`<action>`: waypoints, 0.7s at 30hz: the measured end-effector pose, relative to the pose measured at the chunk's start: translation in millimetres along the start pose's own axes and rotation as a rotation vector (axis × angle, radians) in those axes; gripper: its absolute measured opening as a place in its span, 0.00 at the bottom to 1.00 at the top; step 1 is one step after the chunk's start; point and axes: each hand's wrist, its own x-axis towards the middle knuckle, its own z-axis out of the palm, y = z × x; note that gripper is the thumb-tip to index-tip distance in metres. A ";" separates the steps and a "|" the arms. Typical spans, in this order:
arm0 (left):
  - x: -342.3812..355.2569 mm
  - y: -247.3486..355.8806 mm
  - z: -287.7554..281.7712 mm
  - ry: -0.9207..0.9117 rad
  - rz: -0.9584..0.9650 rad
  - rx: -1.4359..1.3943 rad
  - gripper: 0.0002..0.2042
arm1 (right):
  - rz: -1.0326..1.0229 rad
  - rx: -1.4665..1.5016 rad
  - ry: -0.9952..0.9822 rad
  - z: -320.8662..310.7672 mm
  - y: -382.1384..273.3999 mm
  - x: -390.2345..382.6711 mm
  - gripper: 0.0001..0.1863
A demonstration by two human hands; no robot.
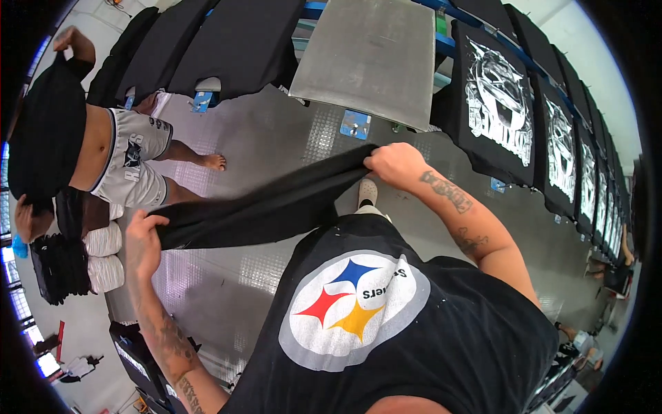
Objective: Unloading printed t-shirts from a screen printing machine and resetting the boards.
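Observation:
A black T-shirt (262, 205) is stretched out in the air in front of my body, pulled long and narrow between both hands. At its left end, my left hand (145, 238) is closed on the cloth, thumb over the edge. My right hand (398, 165) grips the other end, higher up and near a grey metal platen (369, 52). That platen has no shirt over it, and a blue-and-white bracket (355, 124) shows under its near edge. The shirt's front and back cannot be told apart in the folds.
Black shirts with white prints (500, 96) cover platens to the right; plain black shirts (231, 48) cover those to the left. At the left, another person in grey shorts (131, 155) holds up a black shirt (48, 131). Folded black garments (58, 269) are stacked below.

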 end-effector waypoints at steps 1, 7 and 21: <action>-1.8 -24.8 28.1 0.029 -0.061 0.052 0.13 | -0.021 0.015 0.053 -8.7 -2.3 -6.5 0.08; 9.1 -113.9 160.9 0.198 -0.621 -0.321 0.13 | -0.427 0.397 0.041 -34.7 -36.1 -58.7 0.09; 207.7 107.3 317.4 -0.130 -0.480 -0.449 0.38 | 0.245 0.464 -0.338 12.6 150.8 -74.4 0.13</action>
